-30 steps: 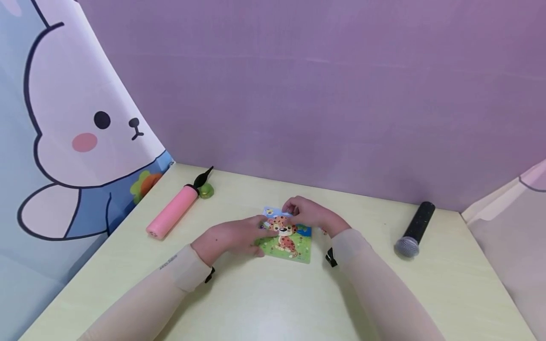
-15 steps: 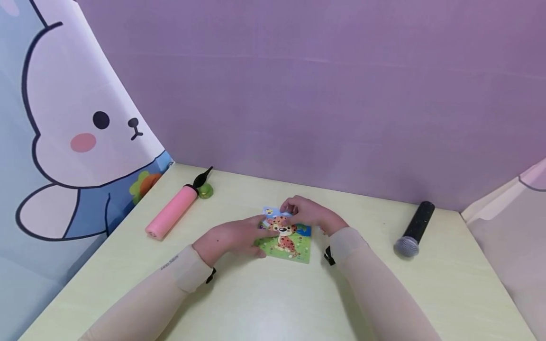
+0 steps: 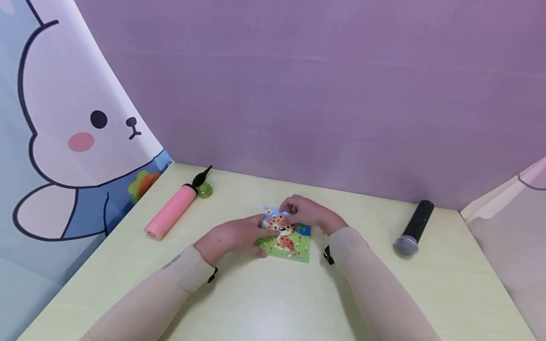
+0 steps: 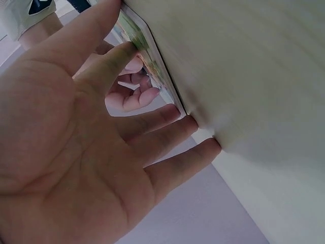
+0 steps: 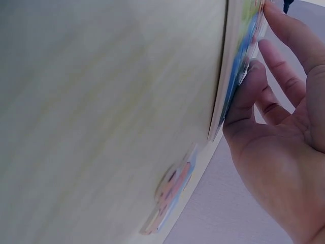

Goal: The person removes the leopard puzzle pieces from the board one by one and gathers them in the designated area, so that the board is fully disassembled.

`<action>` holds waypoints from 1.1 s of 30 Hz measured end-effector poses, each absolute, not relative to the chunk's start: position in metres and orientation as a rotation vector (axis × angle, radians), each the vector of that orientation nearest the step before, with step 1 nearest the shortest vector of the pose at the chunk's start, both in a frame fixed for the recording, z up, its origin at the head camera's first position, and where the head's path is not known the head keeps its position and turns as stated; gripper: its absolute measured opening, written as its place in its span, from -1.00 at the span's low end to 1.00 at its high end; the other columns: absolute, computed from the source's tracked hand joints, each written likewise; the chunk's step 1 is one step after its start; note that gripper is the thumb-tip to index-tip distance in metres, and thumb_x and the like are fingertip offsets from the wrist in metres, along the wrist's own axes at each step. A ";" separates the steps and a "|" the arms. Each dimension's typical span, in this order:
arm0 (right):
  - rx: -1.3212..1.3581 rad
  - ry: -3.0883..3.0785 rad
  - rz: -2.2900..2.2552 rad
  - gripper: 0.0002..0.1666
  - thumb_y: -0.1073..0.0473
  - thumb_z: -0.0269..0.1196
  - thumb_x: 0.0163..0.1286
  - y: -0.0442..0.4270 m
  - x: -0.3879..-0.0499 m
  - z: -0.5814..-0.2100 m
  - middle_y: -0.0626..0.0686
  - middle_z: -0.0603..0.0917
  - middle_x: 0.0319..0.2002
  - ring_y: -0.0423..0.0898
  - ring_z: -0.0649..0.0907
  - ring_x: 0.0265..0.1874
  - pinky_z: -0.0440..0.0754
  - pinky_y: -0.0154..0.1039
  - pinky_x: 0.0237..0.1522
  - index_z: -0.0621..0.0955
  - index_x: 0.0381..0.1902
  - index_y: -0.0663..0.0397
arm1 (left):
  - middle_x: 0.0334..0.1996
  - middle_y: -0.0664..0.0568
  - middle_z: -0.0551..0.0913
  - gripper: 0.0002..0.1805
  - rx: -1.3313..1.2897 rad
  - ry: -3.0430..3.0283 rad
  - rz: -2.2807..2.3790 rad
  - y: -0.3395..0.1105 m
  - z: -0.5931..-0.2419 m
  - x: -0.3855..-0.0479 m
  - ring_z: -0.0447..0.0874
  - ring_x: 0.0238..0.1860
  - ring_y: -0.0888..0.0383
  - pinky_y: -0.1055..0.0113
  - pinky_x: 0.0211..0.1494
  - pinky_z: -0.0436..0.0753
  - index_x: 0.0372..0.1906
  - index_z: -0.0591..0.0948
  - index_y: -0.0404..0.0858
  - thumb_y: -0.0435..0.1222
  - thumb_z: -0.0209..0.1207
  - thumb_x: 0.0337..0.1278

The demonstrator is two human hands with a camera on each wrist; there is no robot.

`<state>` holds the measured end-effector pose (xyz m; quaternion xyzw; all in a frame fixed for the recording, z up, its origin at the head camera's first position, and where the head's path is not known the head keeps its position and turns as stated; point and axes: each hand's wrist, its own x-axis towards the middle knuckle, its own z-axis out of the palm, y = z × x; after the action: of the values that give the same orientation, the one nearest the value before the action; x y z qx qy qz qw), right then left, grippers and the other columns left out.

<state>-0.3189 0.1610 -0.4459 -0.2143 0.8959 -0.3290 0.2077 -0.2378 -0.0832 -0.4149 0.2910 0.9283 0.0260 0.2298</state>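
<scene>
A small picture board [image 3: 298, 248] with a spotted leopard cub lies flat on the table. My left hand [image 3: 234, 237] is at its left side; in the left wrist view the left hand [image 4: 96, 132] has its fingers spread, with tips touching the board's edge and the table. Over the board's upper part my right hand [image 3: 313, 213] has bent fingers. The right wrist view shows the right hand [image 5: 284, 112] with its thumb and a fingertip touching the board's face [image 5: 238, 58]; no held piece can be made out. A loose spotted piece [image 5: 172, 190] lies beside the board.
A pink pump [image 3: 171, 212] with a black nozzle lies at the left, a small green object [image 3: 205, 190] beside it. Towards the right is a black microphone [image 3: 414, 229]. A purple backdrop [image 3: 298, 94] stands behind the table [image 3: 264, 303].
Both hands stay almost in place at the board. The right fingertips have shifted very slightly left, and the whole head view has drifted a little.
</scene>
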 end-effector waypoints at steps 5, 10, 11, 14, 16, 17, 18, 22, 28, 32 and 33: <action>-0.618 2.498 -0.903 -0.60 -0.03 0.49 0.42 0.160 -0.318 -0.444 0.04 0.57 0.02 -0.02 0.51 0.02 0.55 -0.11 0.17 0.68 0.12 -0.07 | 0.77 -0.19 -0.01 -0.24 0.807 2.558 0.066 -0.083 -0.413 -0.237 0.18 0.72 -0.21 -0.16 0.62 0.49 0.64 0.29 0.40 0.20 0.26 0.43; -0.621 2.488 -0.904 -0.60 -0.02 0.49 0.42 0.160 -0.317 -0.443 0.04 0.56 0.03 -0.02 0.50 0.03 0.54 -0.12 0.16 0.68 0.14 -0.08 | 0.77 -0.21 0.01 -0.25 0.821 2.560 0.056 -0.081 -0.410 -0.237 0.24 0.69 -0.22 -0.17 0.59 0.52 0.63 0.30 0.39 0.20 0.25 0.43; -0.622 2.487 -0.902 -0.60 -0.03 0.48 0.43 0.160 -0.318 -0.443 0.04 0.56 0.03 -0.02 0.50 0.03 0.54 -0.12 0.16 0.68 0.14 -0.08 | 0.76 -0.21 0.01 -0.26 0.822 2.561 0.060 -0.081 -0.410 -0.237 0.26 0.68 -0.23 -0.17 0.58 0.52 0.63 0.31 0.39 0.20 0.26 0.43; -0.634 2.484 -0.886 -0.59 -0.03 0.48 0.43 0.160 -0.319 -0.443 0.05 0.56 0.04 -0.02 0.50 0.04 0.54 -0.09 0.18 0.67 0.14 -0.07 | 0.76 -0.22 0.02 -0.26 0.822 2.557 0.062 -0.080 -0.410 -0.238 0.26 0.68 -0.26 -0.20 0.58 0.52 0.62 0.32 0.39 0.20 0.26 0.42; -0.636 2.480 -0.869 -0.58 -0.04 0.48 0.43 0.160 -0.320 -0.443 0.05 0.56 0.06 -0.01 0.50 0.05 0.55 -0.07 0.22 0.66 0.15 -0.08 | 0.76 -0.23 0.02 -0.25 0.818 2.554 0.065 -0.080 -0.410 -0.238 0.25 0.68 -0.27 -0.21 0.58 0.51 0.62 0.32 0.39 0.20 0.27 0.41; -0.637 2.480 -0.860 -0.58 -0.04 0.48 0.43 0.160 -0.321 -0.442 0.04 0.56 0.07 -0.01 0.51 0.06 0.56 -0.06 0.23 0.66 0.15 -0.08 | 0.76 -0.23 0.02 -0.25 0.817 2.553 0.069 -0.080 -0.411 -0.238 0.25 0.68 -0.27 -0.22 0.59 0.51 0.62 0.32 0.40 0.20 0.27 0.41; -0.638 2.480 -0.848 -0.58 -0.04 0.48 0.43 0.160 -0.321 -0.442 0.04 0.56 0.07 -0.01 0.51 0.07 0.56 -0.05 0.25 0.66 0.14 -0.09 | 0.76 -0.23 0.01 -0.25 0.816 2.552 0.071 -0.079 -0.411 -0.238 0.24 0.69 -0.27 -0.22 0.59 0.50 0.62 0.32 0.39 0.19 0.28 0.41; -0.636 2.488 -0.810 -0.67 -0.05 0.49 0.42 0.160 -0.322 -0.441 0.05 0.55 0.08 0.00 0.50 0.07 0.55 -0.02 0.26 0.67 0.04 -0.13 | 0.76 -0.24 0.01 -0.25 0.816 2.555 0.084 -0.079 -0.410 -0.237 0.24 0.68 -0.28 -0.22 0.59 0.50 0.62 0.33 0.38 0.18 0.29 0.40; -0.653 2.486 -0.798 -0.60 -0.11 0.47 0.43 0.160 -0.320 -0.441 0.06 0.54 0.18 0.03 0.57 0.16 0.59 0.12 0.35 0.65 0.15 -0.26 | 0.75 -0.23 0.04 -0.26 0.821 2.556 0.083 -0.080 -0.409 -0.236 0.26 0.68 -0.26 -0.21 0.58 0.52 0.61 0.35 0.37 0.17 0.29 0.40; -0.693 2.492 -0.761 -0.60 -0.12 0.47 0.43 0.160 -0.321 -0.438 0.06 0.55 0.20 0.05 0.59 0.19 0.60 0.15 0.37 0.67 0.15 -0.26 | 0.75 -0.23 0.05 -0.26 0.831 2.555 0.087 -0.080 -0.409 -0.236 0.26 0.68 -0.25 -0.21 0.58 0.52 0.61 0.36 0.36 0.17 0.29 0.40; -0.709 2.498 -0.745 -0.60 -0.12 0.47 0.42 0.159 -0.321 -0.437 0.05 0.56 0.19 0.05 0.59 0.18 0.61 0.14 0.36 0.68 0.14 -0.25 | 0.75 -0.23 0.06 -0.26 0.834 2.558 0.086 -0.080 -0.409 -0.236 0.26 0.68 -0.25 -0.20 0.58 0.52 0.61 0.36 0.36 0.17 0.30 0.40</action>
<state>-0.3213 0.1591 -0.4372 -0.2563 0.9024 -0.2691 0.2183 -0.2356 -0.0797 -0.4085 0.3019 0.9263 0.0310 0.2231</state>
